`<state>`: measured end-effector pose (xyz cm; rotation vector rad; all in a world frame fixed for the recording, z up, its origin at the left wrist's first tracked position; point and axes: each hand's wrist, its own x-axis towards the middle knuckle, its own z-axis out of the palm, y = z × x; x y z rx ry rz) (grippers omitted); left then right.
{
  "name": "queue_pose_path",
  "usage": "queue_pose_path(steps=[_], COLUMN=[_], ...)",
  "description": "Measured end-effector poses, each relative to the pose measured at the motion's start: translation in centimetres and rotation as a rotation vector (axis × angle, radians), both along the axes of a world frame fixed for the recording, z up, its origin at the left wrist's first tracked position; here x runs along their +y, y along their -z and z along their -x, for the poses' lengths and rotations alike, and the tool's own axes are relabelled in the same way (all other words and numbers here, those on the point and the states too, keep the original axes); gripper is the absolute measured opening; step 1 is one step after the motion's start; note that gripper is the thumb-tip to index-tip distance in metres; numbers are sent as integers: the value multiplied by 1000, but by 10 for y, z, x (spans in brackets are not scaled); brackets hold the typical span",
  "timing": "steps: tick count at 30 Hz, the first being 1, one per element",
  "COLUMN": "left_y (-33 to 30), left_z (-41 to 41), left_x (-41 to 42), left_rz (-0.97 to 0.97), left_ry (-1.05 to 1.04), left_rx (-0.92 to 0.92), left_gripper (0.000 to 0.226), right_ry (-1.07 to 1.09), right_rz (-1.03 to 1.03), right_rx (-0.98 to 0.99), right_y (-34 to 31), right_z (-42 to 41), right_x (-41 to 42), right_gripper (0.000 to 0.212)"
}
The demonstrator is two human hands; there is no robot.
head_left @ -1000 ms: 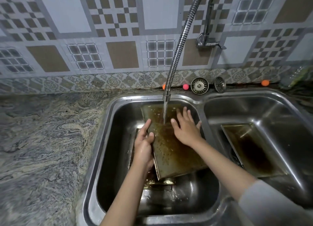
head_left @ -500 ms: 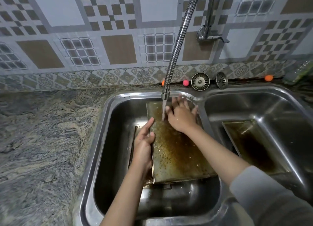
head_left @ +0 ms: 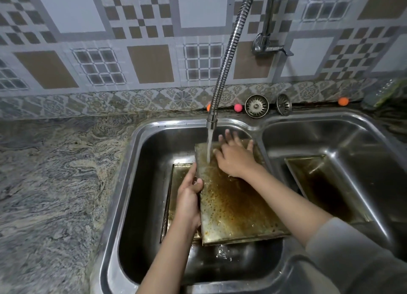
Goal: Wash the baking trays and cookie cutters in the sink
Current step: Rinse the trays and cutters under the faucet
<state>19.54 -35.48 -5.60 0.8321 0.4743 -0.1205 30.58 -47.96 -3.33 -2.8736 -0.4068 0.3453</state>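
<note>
Early stage. Tray tilted in left basin under running water, brown grease all over. Left hand gripping left edge; right hand flat, rubbing far end. Two more trays unwashed (cutters unseen).

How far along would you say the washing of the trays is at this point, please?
Nothing looks finished. In hand: the left hand grips the greasy tray by its edge under the running faucet while the right hand rubs its top end. Left: another tray beneath it, the stained tray in the right basin. No cookie cutters are visible.
</note>
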Motion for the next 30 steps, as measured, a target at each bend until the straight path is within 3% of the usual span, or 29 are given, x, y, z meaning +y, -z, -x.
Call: queue_pose_path(steps=[4, 8, 15, 24, 30], left_y=[-1, -1, 0, -15, -23], left_z=[-3, -2, -1, -34, -38], left_x=[9, 24, 7, 42, 40], left_rz=[-31, -57, -38, -30, 21], left_ry=[-57, -90, -40, -241, -208], left_rx=[23, 8, -19, -142, -258], left_gripper=[54, 53, 54, 57, 63], right_ry=[-257, -324, 37, -253, -25], right_rz=[-109, -163, -85, -254, -206], right_rx=[1, -19, 12, -205, -258], right_y=[7, 16, 14, 22, 18], right_z=[38, 57, 7, 89, 53], right_x=[17, 7, -14, 24, -18], right_gripper=[56, 54, 56, 55, 58])
